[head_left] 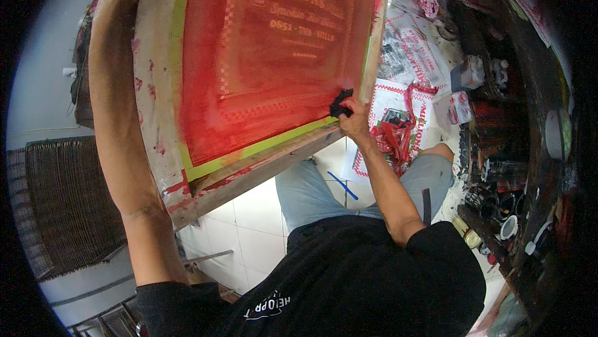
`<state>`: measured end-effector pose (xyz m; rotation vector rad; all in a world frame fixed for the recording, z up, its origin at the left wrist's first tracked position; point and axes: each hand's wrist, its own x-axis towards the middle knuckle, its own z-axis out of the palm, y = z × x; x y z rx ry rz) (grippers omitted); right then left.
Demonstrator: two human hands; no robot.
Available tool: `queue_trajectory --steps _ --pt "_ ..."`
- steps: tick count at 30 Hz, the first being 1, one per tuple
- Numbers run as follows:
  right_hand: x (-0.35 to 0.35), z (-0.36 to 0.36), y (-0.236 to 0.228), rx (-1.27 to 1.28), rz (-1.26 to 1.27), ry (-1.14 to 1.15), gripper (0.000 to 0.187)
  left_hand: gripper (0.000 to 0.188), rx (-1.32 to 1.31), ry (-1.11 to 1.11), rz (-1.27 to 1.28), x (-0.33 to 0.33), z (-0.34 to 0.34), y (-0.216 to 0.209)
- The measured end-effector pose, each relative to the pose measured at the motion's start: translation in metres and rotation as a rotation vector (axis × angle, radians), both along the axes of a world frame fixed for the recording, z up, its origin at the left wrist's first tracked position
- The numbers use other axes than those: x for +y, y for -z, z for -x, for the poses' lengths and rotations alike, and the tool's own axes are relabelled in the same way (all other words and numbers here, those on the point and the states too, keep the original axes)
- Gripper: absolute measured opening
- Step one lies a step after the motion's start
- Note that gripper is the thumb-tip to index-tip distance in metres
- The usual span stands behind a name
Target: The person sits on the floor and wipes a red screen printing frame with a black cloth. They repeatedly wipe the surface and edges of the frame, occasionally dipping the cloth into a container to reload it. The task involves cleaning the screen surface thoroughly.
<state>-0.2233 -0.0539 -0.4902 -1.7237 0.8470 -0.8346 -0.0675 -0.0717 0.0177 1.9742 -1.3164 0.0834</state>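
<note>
A large wooden screen-printing frame (156,106) is tilted up in front of me. Its mesh (274,81) is smeared with red ink and carries pale lettering and a checked border, with yellow-green tape along the edges. My right hand (355,120) is closed round a crumpled black cloth (340,103), which is pressed to the mesh near its lower right corner. Up along the frame's left side reaches my left forearm (118,100); the hand itself lies beyond the top of the picture.
White sheets with red print (420,50) and a crumpled red plastic piece (395,141) lie on the right. Beyond them is a cluttered shelf (498,150) with cans and jars. A blue strip (342,185) rests on the white floor tiles (249,225). A dark slatted mat (68,203) is at left.
</note>
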Motion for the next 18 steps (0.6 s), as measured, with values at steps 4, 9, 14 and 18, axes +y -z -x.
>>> queue_trajectory --steps 4,9,14,18 --pt "-0.027 0.012 0.014 0.134 -0.174 0.078 0.022 0.036 0.211 0.053 0.088 -0.025 -0.068 -0.001" --pt "0.023 -0.004 -0.066 -0.109 0.110 -0.033 0.022 0.037 0.142 0.080 0.065 -0.014 -0.007 0.014" --pt "0.031 -0.019 -0.069 -0.155 0.107 -0.010 0.021 0.036 0.026 0.107 -0.095 0.005 -0.034 -0.020" --pt "-0.008 0.010 0.011 0.178 -0.107 0.081 0.016 0.037 -0.184 0.082 0.048 -0.010 -0.004 0.004"
